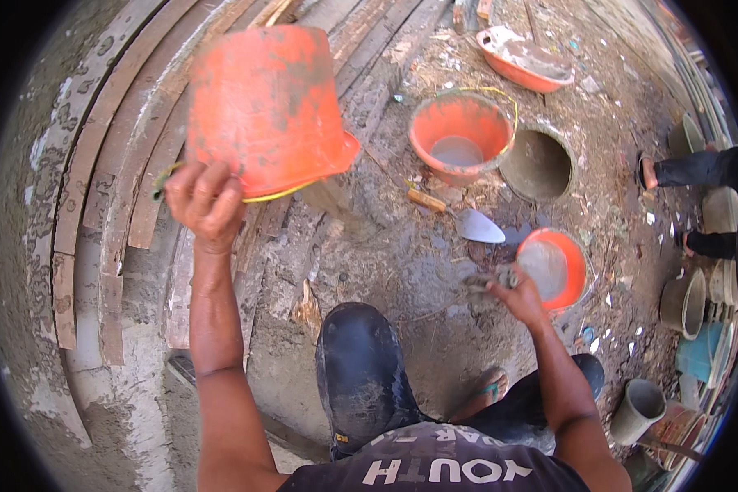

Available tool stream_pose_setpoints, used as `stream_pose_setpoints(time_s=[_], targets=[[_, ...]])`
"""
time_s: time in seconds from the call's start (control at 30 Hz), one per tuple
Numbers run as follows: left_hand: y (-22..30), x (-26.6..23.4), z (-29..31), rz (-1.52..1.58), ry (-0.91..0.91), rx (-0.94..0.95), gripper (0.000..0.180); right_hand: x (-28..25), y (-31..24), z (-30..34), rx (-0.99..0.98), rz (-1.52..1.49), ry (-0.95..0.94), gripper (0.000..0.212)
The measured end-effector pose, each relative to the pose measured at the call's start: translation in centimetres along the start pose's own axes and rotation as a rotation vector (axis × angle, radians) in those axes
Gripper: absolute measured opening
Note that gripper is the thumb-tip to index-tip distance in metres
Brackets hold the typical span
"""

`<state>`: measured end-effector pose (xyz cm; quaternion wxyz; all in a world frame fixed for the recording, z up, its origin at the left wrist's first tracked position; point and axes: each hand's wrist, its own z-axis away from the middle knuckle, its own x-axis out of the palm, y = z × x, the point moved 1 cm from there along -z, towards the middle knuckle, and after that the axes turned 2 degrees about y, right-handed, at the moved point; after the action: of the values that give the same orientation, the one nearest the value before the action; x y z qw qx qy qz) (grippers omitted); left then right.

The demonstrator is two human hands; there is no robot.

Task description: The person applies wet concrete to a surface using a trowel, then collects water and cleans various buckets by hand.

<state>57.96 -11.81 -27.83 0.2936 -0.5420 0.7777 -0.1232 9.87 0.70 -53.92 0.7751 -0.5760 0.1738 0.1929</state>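
The left hand (pixel 205 201) has its fingers shut on the tipped, dirty orange plastic bucket (pixel 266 107), and far right of that bucket the right hand (pixel 512 287) squeezes a lump of grey mud (pixel 485 281).

Bright, even daylight across the ground, shadows soft and short. The raised orange bucket (pixel 264 107) is smeared with motion blur. Heavy fisheye bending curves the wooden planks (pixel 98 180) at left, and a black vignette rings the frame's corners.
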Motion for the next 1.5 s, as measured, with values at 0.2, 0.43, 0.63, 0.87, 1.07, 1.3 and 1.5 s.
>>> stream_pose_setpoints(time_s=[0.2, 0.43, 0.63, 0.87, 1.07, 1.3, 1.5], targets=[[3.4, 0.0, -3.1, 0.17, -0.099, 0.01, 0.024, -8.8, 12.3, -5.0, 0.207, 0.398, 0.423, 0.03], [14.2, 9.1, 8.5, 0.875, -0.574, -0.774, 0.017, -7.3, 17.9, -9.9, 0.5, -0.752, 0.397, 0.046], [21.2, 8.8, 18.6, 1.046, -0.759, -0.602, 0.014, -0.6, 1.0, -6.0, 0.123, -0.612, 0.096, 0.059], [22.4, 9.7, 19.0, 1.011, -0.853, -0.365, 0.023, 16.9, -4.9, -7.1, -0.315, -0.063, 0.196, 0.045], [21.5, 9.3, 21.5, 0.704, -1.154, -0.843, 0.027, 19.0, -6.8, -9.7, -0.511, 0.121, 0.089, 0.033], [22.7, 6.6, 30.0, 1.222, -1.03, -1.85, 0.041, 14.5, 1.7, -12.0, -0.059, 0.062, 0.331, 0.032], [23.3, 3.3, 30.1, 1.621, -1.236, -2.402, 0.056, -0.9, 13.3, -7.8, 0.346, 0.24, 0.916, 0.035]])
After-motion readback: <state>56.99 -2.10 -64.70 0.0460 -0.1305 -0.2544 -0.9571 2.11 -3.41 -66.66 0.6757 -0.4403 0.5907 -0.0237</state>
